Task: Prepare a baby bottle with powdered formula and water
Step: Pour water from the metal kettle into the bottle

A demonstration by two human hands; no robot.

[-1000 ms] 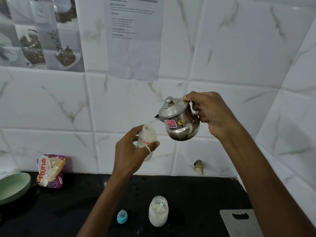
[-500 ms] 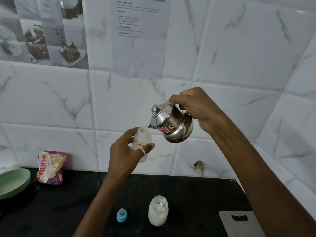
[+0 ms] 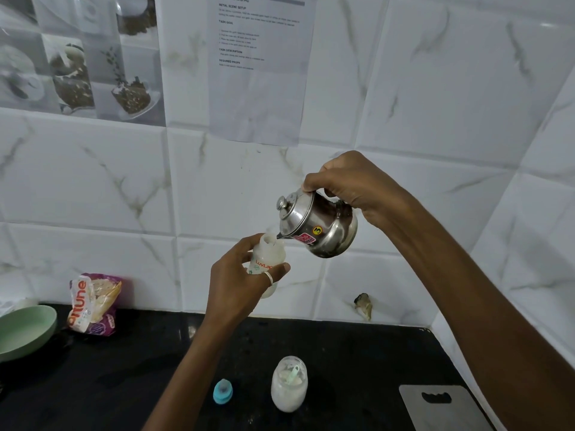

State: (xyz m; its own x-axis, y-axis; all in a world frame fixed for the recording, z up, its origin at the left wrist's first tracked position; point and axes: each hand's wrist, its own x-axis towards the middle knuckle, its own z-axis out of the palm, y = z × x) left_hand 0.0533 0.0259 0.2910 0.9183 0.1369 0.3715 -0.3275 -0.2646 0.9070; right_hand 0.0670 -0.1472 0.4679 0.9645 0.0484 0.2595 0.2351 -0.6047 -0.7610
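Tiled wall (image 3: 93, 181) behind, kettle (image 3: 320, 225) tipped further, spout (image 3: 279, 235) now at bottle (image 3: 266, 259) mouth

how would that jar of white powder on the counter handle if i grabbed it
The jar looks smooth and clear, so probably rigid and a bit slippery. It seems lidless, with a scoop inside, so tilting it would likely spill powder.

Two bare arms, seen from the wearer's own viewpoint. The left hand (image 3: 239, 281) wears a thin silver-coloured metal ring (image 3: 269, 278), a plain smooth band with a dull shine. Which finger carries it is hard to tell. The right hand (image 3: 351, 185) and both forearms show only bare skin, uncovered all the way to the picture's lower and right edges.
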